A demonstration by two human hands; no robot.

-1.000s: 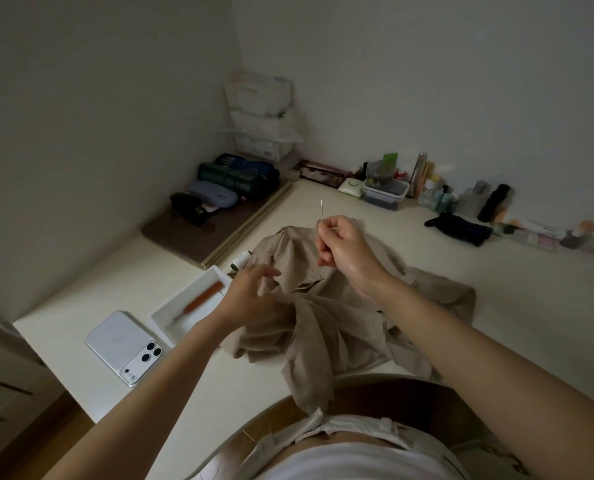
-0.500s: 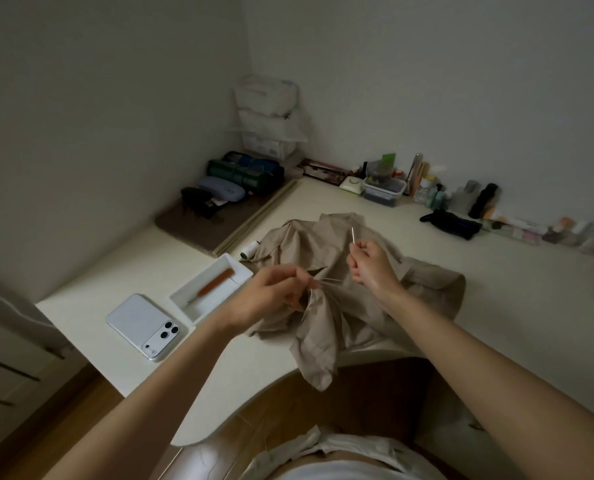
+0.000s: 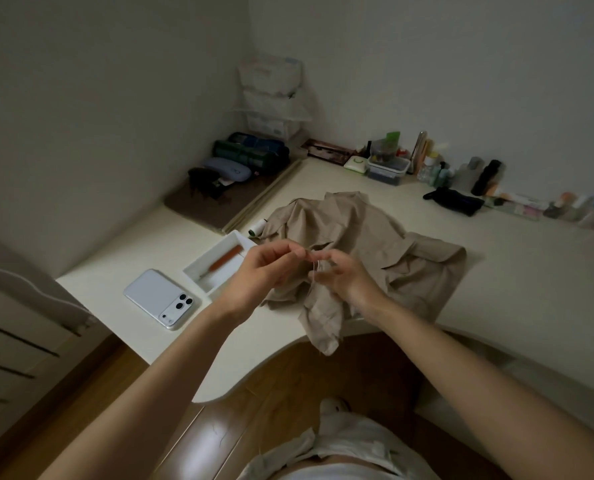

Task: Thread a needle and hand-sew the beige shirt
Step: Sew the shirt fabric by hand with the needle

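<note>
Left hand (image 3: pixel 271 268), centre of frame: thumb and forefinger pinched on a thin pale thread (image 3: pixel 313 271). Right hand (image 3: pixel 345 277) just beside it, fingertips nearly touching the left's; fingers loosely curled with the thread running down past them. Cannot tell whether this hand grips the thread. Needle not made out in the dim light.

Crumpled beige cloth shirt (image 3: pixel 392 244) lies on the cream desk (image 3: pixel 531 289), directly behind and under both hands, which hide part of its near left side. One fold hangs over the desk's curved front edge, lower centre.

Left of the shirt: white rectangular tray (image 3: pixel 207 277) holding an orange-handled tool (image 3: pixel 224 260); the left hand covers the tray's right corner. White smartphone (image 3: pixel 157 297) lies camera side up just left of the tray. White thread spool with a green end (image 3: pixel 257 227) sits between tray and shirt collar.

Upper left: dark brown mat (image 3: pixel 219 206) carrying a grey-blue case (image 3: pixel 228 169) and green rolled cases (image 3: pixel 245 155); stacked white packets (image 3: pixel 271 95) in the corner behind.

Upper right, along the wall: clear plastic box (image 3: pixel 387 168), black pouch (image 3: pixel 455 200), black bottle (image 3: pixel 486 174), row of small bottles (image 3: pixel 572 209), blurred.
</note>
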